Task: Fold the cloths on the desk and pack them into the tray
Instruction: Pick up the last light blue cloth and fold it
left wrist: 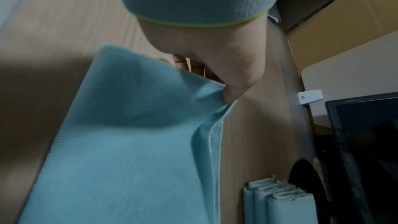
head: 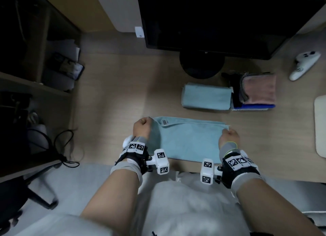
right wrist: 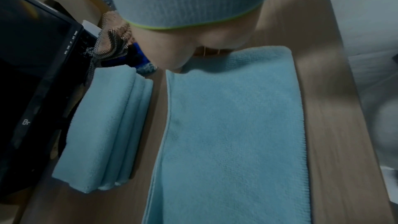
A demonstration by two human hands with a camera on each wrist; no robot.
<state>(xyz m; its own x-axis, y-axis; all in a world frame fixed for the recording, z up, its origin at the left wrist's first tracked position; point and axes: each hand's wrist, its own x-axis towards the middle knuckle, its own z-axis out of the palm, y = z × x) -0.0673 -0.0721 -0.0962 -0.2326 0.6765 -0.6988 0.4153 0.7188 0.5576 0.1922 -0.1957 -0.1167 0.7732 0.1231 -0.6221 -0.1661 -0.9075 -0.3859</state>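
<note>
A light blue cloth [head: 187, 140] lies folded in half near the desk's front edge, with a small label at its far left. My left hand [head: 143, 126] pinches its far left corner, and in the left wrist view the thumb [left wrist: 229, 94] presses the lifted cloth [left wrist: 129, 142] corner against the fingers. My right hand [head: 229, 135] grips the far right corner, fingers curled at the cloth [right wrist: 232, 125] end. Behind it lies a folded stack of light blue cloths [head: 206, 99]. To its right a pink cloth [head: 260, 88] lies on dark blue ones.
A monitor [head: 211, 20] with a round black stand base [head: 202, 66] fills the back of the desk. A white controller [head: 305, 64] lies at far right, with a white flat rounded object [head: 320, 126] below it. Shelves and cables [head: 65, 147] are at left.
</note>
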